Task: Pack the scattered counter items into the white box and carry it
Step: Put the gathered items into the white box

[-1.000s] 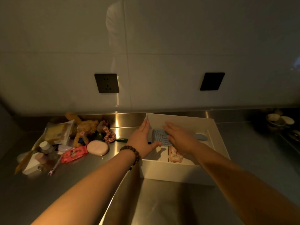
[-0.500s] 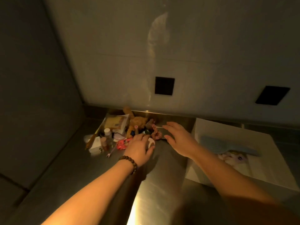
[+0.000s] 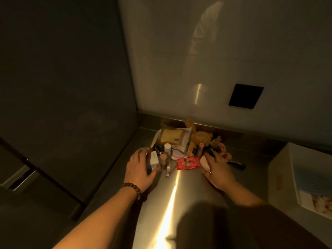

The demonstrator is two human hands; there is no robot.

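A heap of small items lies on the steel counter (image 3: 179, 203) by the back wall. It holds a clear packet (image 3: 172, 137), a brown plush toy (image 3: 199, 139), small bottles (image 3: 166, 153), a small white box (image 3: 154, 159), a red pouch (image 3: 187, 163), a pale pink oval soap (image 3: 204, 163) and a checked scrunchie (image 3: 223, 151). My left hand (image 3: 139, 169) spreads at the heap's left side, fingers against the small white box. My right hand (image 3: 218, 169) spreads at its right side, over the soap. The white box (image 3: 280, 177) stands at the right edge, a blue brush partly showing inside.
A dark cabinet side rises left of the counter. A black wall socket (image 3: 245, 96) sits on the white tiled wall above. A dark pen-like item (image 3: 237, 165) lies right of my right hand. A small clip (image 3: 168, 174) lies in front of the heap.
My view swung left, away from the white box. Both hands left the box, reached the heap and spread apart to its two sides.
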